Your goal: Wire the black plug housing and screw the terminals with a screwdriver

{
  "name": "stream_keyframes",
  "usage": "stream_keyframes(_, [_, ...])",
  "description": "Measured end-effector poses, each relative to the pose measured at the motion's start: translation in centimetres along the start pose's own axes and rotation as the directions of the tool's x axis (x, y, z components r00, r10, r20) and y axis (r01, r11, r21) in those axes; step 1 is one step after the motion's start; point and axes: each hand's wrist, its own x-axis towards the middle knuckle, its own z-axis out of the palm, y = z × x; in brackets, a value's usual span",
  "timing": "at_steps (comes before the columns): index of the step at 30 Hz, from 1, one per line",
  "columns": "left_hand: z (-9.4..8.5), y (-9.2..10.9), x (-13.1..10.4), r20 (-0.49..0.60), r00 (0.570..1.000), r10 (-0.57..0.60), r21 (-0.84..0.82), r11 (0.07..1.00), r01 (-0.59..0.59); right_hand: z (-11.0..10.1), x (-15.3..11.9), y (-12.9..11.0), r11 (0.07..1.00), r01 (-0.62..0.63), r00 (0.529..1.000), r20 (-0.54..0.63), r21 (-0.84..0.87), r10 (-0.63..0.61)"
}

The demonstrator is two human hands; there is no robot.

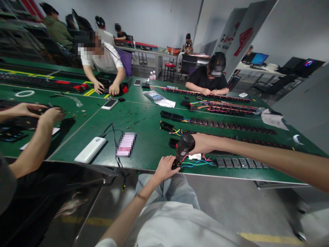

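My right hand is wrapped round a black power screwdriver, its body tilted and its lower end over a small black end housing. At the table's front edge my left hand grips that housing, with fingers curled over its near side. Red, green and blue wires run from the housing to a strip of black sockets lying to the right. The screwdriver's tip and part of the housing are hidden by my fingers and the tool.
More socket strips lie in rows beyond. On my left are a white power bank with cables and a phone. A neighbour's hands work at the left. Two people sit across the green table, near a plastic bag.
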Motion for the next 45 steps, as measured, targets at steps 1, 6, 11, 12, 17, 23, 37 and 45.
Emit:
stream_keyframes(1, [0.0, 0.0, 0.0, 0.001, 1.0, 0.002, 0.0, 1.0, -0.002, 0.0, 0.0, 0.1, 1.0, -0.008, 1.0, 0.021, 0.027, 0.007])
stream_keyframes(6, [0.1, 0.0, 0.0, 0.002, 1.0, -0.004, 0.003, 1.0, 0.004, -0.2, 0.3, 0.5, 0.977, 0.039, 0.983, 0.167, 0.211, -0.076])
stream_keyframes(11, [0.3, -0.2, 0.0, -0.003, 1.0, 0.001, -0.002, 1.0, -0.001, 0.3, 1.0, 0.7, 0.964, 0.087, 0.968, 0.206, 0.25, -0.14])
stream_keyframes(12, [0.4, -0.3, 0.0, -0.004, 1.0, 0.0, -0.001, 1.0, 0.0, 0.3, 1.1, 0.8, 0.967, 0.094, 0.973, 0.186, 0.237, -0.14])
stream_keyframes(17, [0.6, -0.4, 0.0, -0.016, 1.0, 0.006, -0.01, 1.0, -0.007, 0.1, 1.0, 0.8, 0.963, 0.057, 0.973, 0.202, 0.264, -0.113])
stream_keyframes(23, [0.7, -0.5, 0.0, -0.004, 1.0, 0.012, -0.027, 1.0, -0.012, 0.3, 0.8, 1.0, 0.967, 0.078, 0.976, 0.178, 0.242, -0.123])
stream_keyframes(37, [0.0, -0.2, 0.3, 0.071, 0.997, 0.028, 0.016, 0.999, -0.03, 0.1, 0.4, 0.7, 0.971, 0.092, 0.972, 0.194, 0.22, -0.136])
stream_keyframes(45, [0.0, 0.0, 0.6, 0.119, 0.993, 0.011, 0.086, 0.996, -0.021, 0.3, 0.9, 1.0, 0.98, 0.12, 0.97, 0.193, 0.158, -0.15])
